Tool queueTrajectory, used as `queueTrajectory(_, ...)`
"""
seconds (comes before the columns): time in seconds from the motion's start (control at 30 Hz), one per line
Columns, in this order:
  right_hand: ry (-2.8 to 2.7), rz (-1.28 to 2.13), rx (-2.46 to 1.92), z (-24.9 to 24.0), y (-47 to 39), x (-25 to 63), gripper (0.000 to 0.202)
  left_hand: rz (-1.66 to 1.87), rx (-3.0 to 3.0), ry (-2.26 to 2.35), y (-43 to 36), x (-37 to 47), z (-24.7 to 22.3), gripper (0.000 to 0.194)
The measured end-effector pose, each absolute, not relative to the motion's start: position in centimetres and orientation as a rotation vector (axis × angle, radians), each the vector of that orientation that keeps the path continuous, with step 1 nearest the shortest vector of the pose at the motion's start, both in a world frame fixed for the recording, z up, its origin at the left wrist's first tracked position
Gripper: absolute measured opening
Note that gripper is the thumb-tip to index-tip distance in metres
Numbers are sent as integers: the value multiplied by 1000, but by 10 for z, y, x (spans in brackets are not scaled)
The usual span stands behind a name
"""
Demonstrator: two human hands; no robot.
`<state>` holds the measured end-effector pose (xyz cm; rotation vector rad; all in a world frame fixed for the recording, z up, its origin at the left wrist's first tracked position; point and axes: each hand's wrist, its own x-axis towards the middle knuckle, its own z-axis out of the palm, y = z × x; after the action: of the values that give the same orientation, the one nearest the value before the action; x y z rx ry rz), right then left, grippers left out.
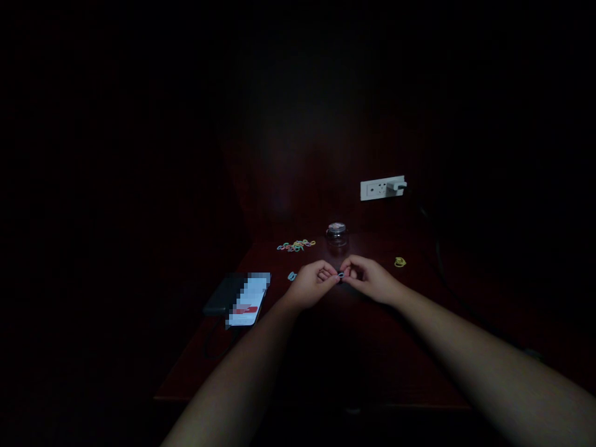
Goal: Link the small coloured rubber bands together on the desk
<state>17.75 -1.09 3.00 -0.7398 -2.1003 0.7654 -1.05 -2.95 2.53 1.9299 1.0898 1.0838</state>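
Between my two hands, above the dark red table, is a small light-blue band (341, 275). My left hand (317, 282) pinches its left side with thumb and finger, and my right hand (367, 278) pinches its right side. A few light-blue bands (292, 276) lie just left of my left hand, partly hidden by it. Behind them is a loose pile of multicoloured bands (297, 246). Yellow bands (400, 262) rest to the right of my right hand. Beyond the hands stands a clear round jar (337, 236) with its lid on.
A lit phone (251, 301) leans on a dark flat object (222, 294) at the table's left. On the back wall, a white socket panel (372, 189) holds a plug, whose dark cable runs down the right side. The table's front edge (186, 398) shows below.
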Motion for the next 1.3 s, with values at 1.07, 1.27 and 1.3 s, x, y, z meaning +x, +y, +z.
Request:
queueTrajectory(1.07, -2137, 626, -664, 30, -9, 179, 20, 1021, 2018, 1112, -28, -12, 26, 25)
queueTrajectory(1.27, -2135, 677, -633, 31, -9, 179, 19, 1008, 2007, 1113, -29, -12, 27, 24)
queueTrajectory(1.3, -2136, 680, -627, 31, -9, 179, 19, 1005, 2004, 1115, -29, -12, 27, 24)
